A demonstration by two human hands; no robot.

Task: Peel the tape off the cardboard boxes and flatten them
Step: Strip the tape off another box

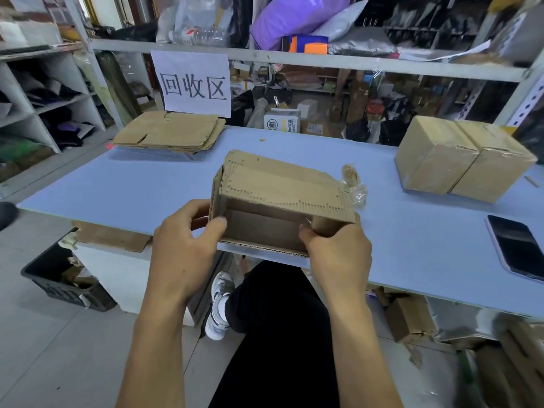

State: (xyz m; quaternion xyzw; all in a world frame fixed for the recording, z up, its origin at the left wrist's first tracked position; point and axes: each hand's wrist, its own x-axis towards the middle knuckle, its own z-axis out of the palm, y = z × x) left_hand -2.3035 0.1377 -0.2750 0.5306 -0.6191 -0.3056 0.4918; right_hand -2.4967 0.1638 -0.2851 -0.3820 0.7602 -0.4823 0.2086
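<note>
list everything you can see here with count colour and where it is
open box: 1, brown, near table edge, held by both hands
tape wad: 1, clear, crumpled, just right of the open box
flattened cardboard stack: 1 pile, brown, far left of table
taped boxes: 2, brown, side by side, far right of table
table: 1, light blue
paper sign: 1, white with black characters, hanging from shelf above the stack
phone: 1, dark screen, right edge of table
basket: 1, black, floor at left
left hand: grips the open box's left wall
right hand: grips its right side
</note>
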